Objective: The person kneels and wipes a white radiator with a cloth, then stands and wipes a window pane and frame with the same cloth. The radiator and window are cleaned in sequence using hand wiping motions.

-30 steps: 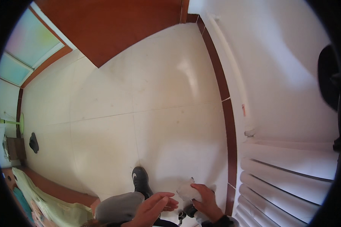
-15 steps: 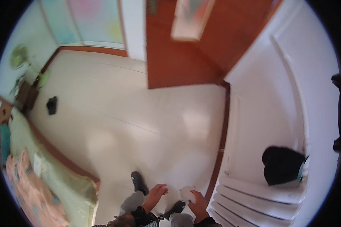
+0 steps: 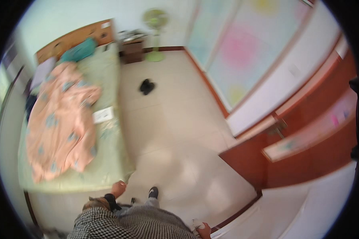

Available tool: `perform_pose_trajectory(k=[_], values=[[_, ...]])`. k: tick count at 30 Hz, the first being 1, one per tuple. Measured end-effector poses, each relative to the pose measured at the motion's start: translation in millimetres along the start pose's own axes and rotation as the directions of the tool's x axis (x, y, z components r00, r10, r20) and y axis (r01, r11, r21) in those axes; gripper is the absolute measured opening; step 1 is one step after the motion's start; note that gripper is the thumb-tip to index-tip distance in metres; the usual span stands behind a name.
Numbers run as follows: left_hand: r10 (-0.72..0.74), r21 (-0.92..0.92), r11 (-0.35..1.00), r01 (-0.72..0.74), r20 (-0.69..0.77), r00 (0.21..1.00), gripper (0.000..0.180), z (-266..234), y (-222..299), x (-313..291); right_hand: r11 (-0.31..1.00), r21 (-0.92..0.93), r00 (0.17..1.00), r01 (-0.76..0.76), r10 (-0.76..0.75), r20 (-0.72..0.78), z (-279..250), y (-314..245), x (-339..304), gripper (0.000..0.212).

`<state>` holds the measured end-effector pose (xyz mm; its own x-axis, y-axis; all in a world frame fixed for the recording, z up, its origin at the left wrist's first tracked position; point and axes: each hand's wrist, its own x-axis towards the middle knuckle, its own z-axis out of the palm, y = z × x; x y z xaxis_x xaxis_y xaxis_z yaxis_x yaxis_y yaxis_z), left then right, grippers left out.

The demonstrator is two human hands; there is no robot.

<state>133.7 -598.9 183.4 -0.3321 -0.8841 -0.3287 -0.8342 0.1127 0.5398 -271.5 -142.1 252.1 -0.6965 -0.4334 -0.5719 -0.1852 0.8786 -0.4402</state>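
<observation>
My left hand (image 3: pixel 118 188) hangs by the foot end of the bed (image 3: pixel 117 171), its fingers loosely bent and small in view. I see nothing held in it. Low at my right side, my right hand (image 3: pixel 204 230) is closed on a crumpled white cloth (image 3: pixel 197 223), beside the white wall. One of my dark shoes (image 3: pixel 153 192) shows on the floor ahead of my checked coat (image 3: pixel 147 219).
A rumpled peach blanket (image 3: pixel 64 127) and a white sheet of paper (image 3: pixel 103 115) lie on the bed. Black shoes (image 3: pixel 146 86) rest on the tiled floor. Beyond stand a nightstand (image 3: pixel 132 51) and a green fan (image 3: pixel 155 36). A brown door (image 3: pixel 263 167) juts in at right.
My view has swung left toward the bed, so the radiator and black cap are out of sight. My hands have moved apart; the white cloth stays in my right hand.
</observation>
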Motion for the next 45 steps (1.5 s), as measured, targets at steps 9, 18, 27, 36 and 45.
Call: perform_pose_trajectory(k=[9, 18, 27, 36, 45], values=[[-0.919, -0.162, 0.390, 0.907, -0.127, 0.372, 0.042, 19.9, -99.5, -364.3, 0.749, -0.416, 0.846, 0.516, -0.371, 0.383, -41.6, -74.0, 185.3, 0.047], [-0.944, -0.433, 0.137, 0.891, 0.216, 0.250, 0.038, 184.5, 71.7, -421.2, 0.720, -0.055, 0.611, 0.691, -0.543, 0.576, 6.0, -324.8, 256.2, 0.048], [-0.975, -0.577, 0.032, 0.816, 0.163, 0.153, 0.039, 163.4, 92.0, -384.8, 0.506, -0.234, 0.486, 0.830, -0.450, 0.749, 76.2, -379.7, 268.4, 0.048], [-0.985, -0.615, 0.065, 0.786, 0.084, 0.148, 0.039, 100.1, -13.2, -368.4, 0.349, -0.220, 0.392, 0.911, -0.564, 0.727, 162.1, -471.2, 190.8, 0.046], [-0.969, -0.709, 0.110, 0.697, 0.080, 0.235, 0.039, 154.5, -67.8, -389.8, 0.049, -0.106, 0.117, 0.993, -0.467, 0.877, 253.3, -542.0, 73.2, 0.041]])
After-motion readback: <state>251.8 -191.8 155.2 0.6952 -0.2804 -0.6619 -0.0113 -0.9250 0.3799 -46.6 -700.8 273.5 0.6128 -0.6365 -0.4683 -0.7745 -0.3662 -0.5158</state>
